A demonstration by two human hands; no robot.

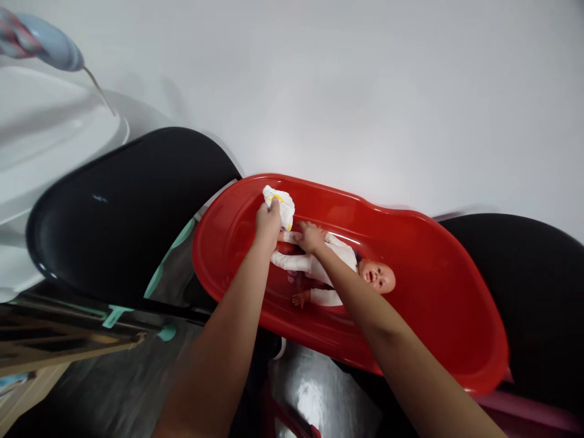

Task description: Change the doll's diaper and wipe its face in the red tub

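One red baby bathtub (438, 292) holds a baby doll (320, 271), face-up. Left hand (269, 220) grips a crumpled white cloth (286, 208), yellow marking illegible; right hand (311, 238) over doll's legs, cannot tell whether gripping.

Doll (344, 252) inside the tub (429, 304)

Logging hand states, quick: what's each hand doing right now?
Left hand: closed, holding a white item with yellow marks.
Right hand: at the doll's legs; open or closed cannot be told.
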